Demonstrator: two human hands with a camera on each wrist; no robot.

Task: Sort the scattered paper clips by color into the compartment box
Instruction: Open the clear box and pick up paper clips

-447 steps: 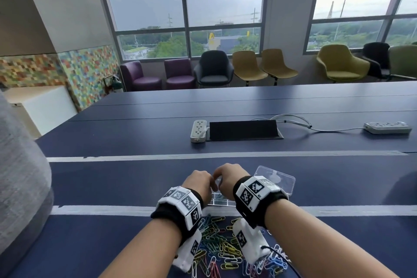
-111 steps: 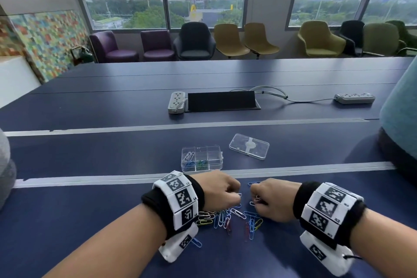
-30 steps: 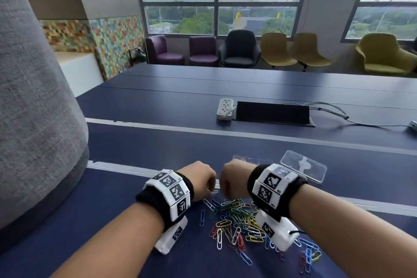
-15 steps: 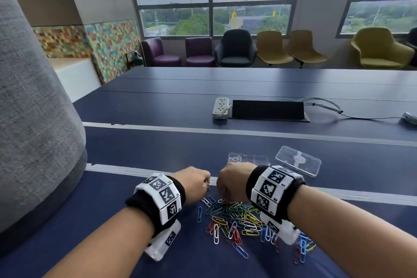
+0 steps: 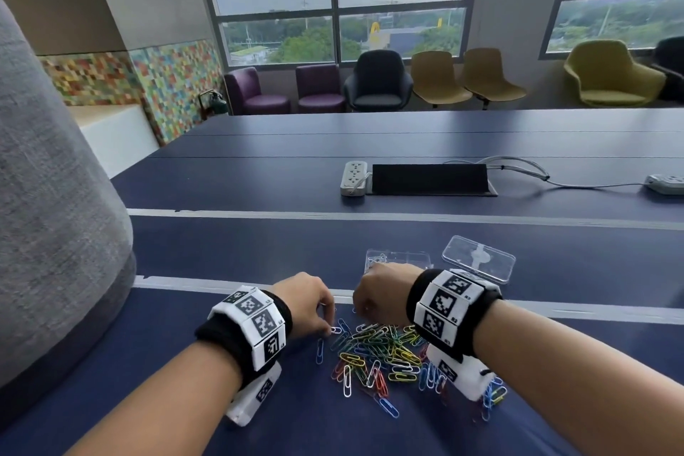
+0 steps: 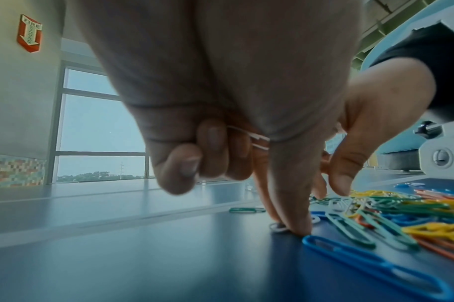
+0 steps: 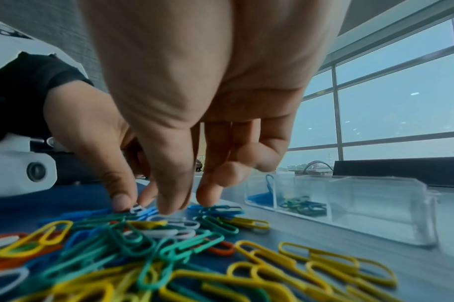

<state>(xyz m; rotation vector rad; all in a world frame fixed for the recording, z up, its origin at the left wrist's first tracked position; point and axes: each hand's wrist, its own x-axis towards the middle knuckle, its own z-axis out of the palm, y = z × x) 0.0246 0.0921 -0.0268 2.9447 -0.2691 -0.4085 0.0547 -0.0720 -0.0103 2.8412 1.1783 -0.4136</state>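
Observation:
A pile of coloured paper clips (image 5: 381,352) lies on the blue table between my wrists. My left hand (image 5: 331,326) is at the pile's left edge. Its thumb and forefinger pinch a white clip (image 6: 278,227) against the table, and its curled fingers hold more white clips (image 6: 256,141) in the palm. My right hand (image 5: 364,307) reaches down with thumb and fingers (image 7: 207,196) on the pile's far edge, with nothing seen between them. Just behind the hands stands the clear compartment box (image 7: 349,204), holding blue clips (image 7: 261,196) and green clips (image 7: 303,205) in separate compartments.
The box's clear lid (image 5: 477,263) lies right of the box. Farther back are a white power strip (image 5: 353,178), a black cable hatch (image 5: 429,179) and a second strip (image 5: 666,184). A grey upholstered shape (image 5: 55,233) fills the left side.
Both hands have dropped from near the box onto the far edge of the pile. My left fingers now pinch a white clip at the table.

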